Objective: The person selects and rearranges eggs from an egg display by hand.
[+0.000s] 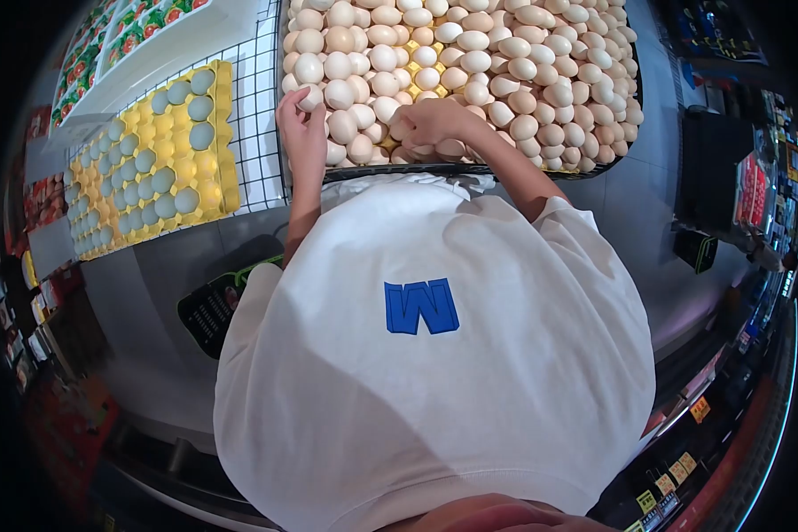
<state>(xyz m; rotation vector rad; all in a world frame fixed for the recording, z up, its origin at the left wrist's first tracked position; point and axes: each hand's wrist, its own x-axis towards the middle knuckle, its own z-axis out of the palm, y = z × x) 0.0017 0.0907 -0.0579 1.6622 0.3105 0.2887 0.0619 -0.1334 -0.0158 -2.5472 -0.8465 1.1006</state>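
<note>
A black-edged bin (625,160) full of pale brown and cream eggs (523,71) lies at the top of the head view. At its near left corner, my left hand (302,120) has its fingers curved around an egg (309,96). To the right, my right hand (427,122) reaches over the near eggs, its fingers bent down among them; what they hold, if anything, is hidden. Yellow egg tray (412,58) shows between the eggs beyond my right hand.
Left of the bin, a yellow tray (226,177) with bluish eggs (186,200) rests by a black wire grid (257,106). Packaged goods (155,35) are at upper left. A black basket (696,251) stands at right.
</note>
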